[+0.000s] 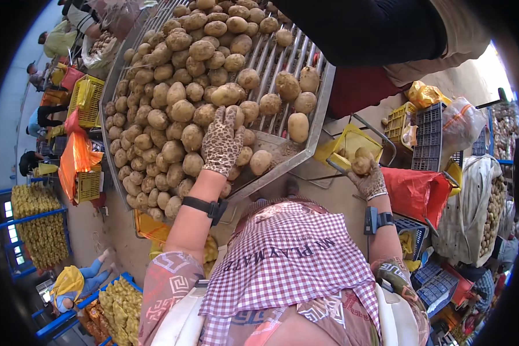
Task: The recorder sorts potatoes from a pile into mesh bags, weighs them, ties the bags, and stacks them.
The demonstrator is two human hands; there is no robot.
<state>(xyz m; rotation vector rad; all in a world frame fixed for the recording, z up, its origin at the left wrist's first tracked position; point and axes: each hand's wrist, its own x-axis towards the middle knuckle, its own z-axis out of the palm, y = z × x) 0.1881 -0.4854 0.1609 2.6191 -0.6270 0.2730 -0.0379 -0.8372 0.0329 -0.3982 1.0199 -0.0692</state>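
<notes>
My left hand (pixel 222 145), in a leopard-print glove, lies palm down on a heap of soil-dusted potatoes (pixel 182 110). Its fingers are spread a little and touch potatoes beside them; what is under the palm is hidden. The heap rests on a sorting table of metal rollers with a sheet-metal rim (pixel 277 174). To the right, my right hand (pixel 370 184), gloved alike, grips what look like two potatoes (pixel 362 162). It is at the near edge of a yellow mesh bag (pixel 357 135) held on a metal frame.
A red bag (pixel 417 190) hangs on a frame at the right, near a blue crate (pixel 428 134) and a large white sack (pixel 462 212). Another person's dark sleeve (pixel 372 30) reaches over the table's far right. Yellow crates (pixel 88 184) and other people are at the left.
</notes>
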